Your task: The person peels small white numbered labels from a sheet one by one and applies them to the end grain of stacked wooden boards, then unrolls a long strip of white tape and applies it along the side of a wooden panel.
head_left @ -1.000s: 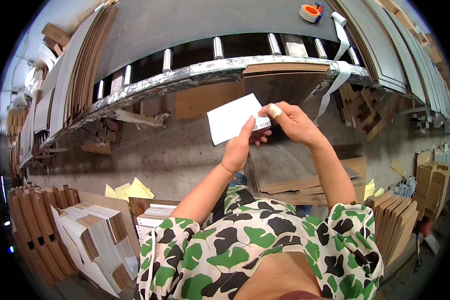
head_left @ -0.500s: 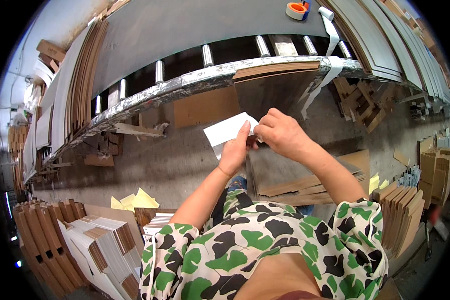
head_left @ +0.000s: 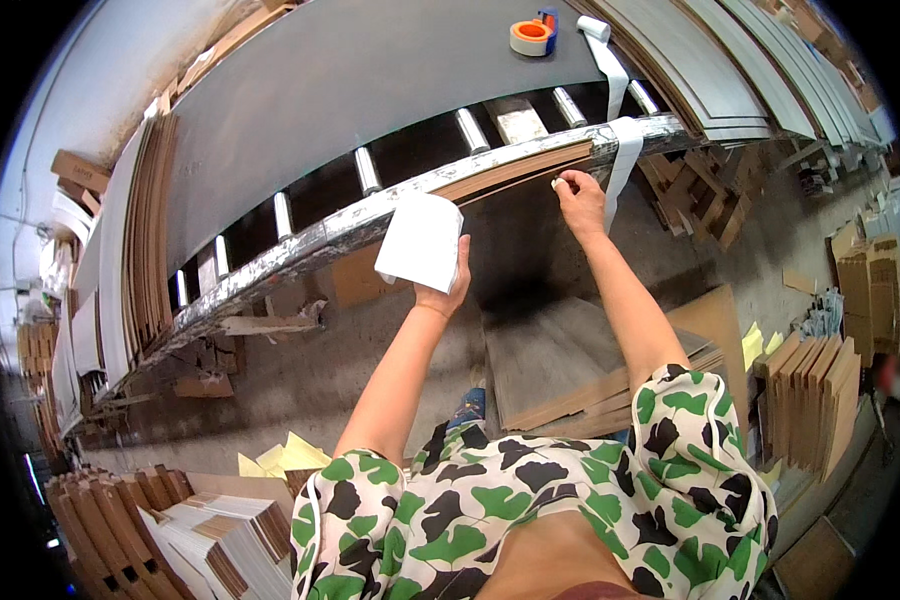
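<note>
My left hand (head_left: 448,285) is closed on a white sheet (head_left: 420,240) that looks like paper or a label, its thumb along the right edge. The sheet is raised in front of the conveyor's near rail, its top edge curled. Off to the right, my right hand (head_left: 582,205) is pinched on a small white scrap (head_left: 558,184), too small to make out fully. It is close to the front edges of brown boards (head_left: 515,170) that stick out at the rail (head_left: 330,232). A white strip (head_left: 625,160) hangs over the rail just beyond that hand.
A large dark grey panel (head_left: 370,70) lies on metal rollers (head_left: 472,130). Two tape rolls, one orange-cored (head_left: 530,38), sit on it. White-faced panels (head_left: 720,80) lean at the right. Board stacks (head_left: 590,370) lie by my feet; bundled panels (head_left: 220,535) stand lower left.
My hands, together at the sheet's corner before, are now apart. The left has raised the sheet leftward toward the rail; the right has moved up and right to the board edges with the white scrap.
</note>
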`<state>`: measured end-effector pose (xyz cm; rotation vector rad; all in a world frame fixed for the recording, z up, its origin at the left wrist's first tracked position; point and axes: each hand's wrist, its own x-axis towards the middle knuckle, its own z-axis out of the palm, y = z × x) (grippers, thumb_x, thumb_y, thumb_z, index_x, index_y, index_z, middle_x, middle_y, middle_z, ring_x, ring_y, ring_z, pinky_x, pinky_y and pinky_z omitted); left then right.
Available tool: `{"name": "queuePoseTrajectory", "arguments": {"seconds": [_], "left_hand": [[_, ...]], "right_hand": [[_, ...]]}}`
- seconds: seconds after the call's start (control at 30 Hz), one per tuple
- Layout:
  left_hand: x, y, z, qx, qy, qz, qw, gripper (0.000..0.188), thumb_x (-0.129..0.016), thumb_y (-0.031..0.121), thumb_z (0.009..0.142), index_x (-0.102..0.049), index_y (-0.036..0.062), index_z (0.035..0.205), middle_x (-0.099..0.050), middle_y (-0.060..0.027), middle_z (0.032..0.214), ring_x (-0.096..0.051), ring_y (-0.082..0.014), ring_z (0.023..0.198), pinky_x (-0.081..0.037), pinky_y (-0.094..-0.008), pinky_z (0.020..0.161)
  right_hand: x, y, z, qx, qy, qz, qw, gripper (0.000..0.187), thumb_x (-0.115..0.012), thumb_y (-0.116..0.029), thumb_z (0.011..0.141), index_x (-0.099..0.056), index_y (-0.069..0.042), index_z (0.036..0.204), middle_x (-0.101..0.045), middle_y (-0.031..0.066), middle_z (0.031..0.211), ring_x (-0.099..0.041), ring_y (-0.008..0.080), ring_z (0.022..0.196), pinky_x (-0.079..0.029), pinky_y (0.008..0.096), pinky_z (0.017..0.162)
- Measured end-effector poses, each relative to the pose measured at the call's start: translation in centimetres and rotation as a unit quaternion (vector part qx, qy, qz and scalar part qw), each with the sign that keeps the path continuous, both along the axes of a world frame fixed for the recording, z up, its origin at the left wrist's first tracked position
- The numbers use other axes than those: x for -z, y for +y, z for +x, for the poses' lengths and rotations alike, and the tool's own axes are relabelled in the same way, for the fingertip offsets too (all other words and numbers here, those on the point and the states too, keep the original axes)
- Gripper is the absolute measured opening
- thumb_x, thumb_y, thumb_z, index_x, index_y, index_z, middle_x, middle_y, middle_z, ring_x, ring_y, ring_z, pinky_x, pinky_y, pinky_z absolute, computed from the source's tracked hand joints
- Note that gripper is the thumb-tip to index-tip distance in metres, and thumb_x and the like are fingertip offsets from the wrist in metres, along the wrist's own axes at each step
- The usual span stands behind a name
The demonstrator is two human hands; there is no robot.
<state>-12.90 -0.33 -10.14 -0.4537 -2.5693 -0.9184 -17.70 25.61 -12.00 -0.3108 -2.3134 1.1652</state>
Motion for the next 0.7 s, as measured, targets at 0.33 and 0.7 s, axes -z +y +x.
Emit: {"name": "queuePoseTrajectory", "arguments": {"seconds": [0.33,0.7], "left_hand": [[-0.6,-0.2,0.9,0.006,-0.038,0.027,0.999,0.036,-0.052,0.029,0.092,-0.060,-0.0018,0.108,-0.061,-0.0184,0.107,-0.055,-0.0361,0.101,-0.040,-0.0416,0.092],[-4.1,0.8,0.9,0.018,-0.097,0.133,0.986,0.033,-0.049,0.027,0.094,-0.061,-0.0013,0.105,-0.062,-0.0188,0.104,-0.057,-0.0341,0.096,-0.044,-0.0394,0.085]], "right_hand": [[-0.1,6.0,-0.3,0.050,-0.075,0.043,0.995,0.025,-0.074,-0.024,0.074,-0.058,-0.005,0.077,-0.060,0.0087,0.071,-0.058,0.0233,0.065,-0.047,0.0337,0.061],[-5.9,2.9,0.4,-0.123,-0.083,-0.050,0.988,0.022,-0.065,-0.008,0.074,-0.054,-0.003,0.093,-0.065,0.0078,0.078,-0.062,0.0154,0.071,-0.050,0.0287,0.066]]}}
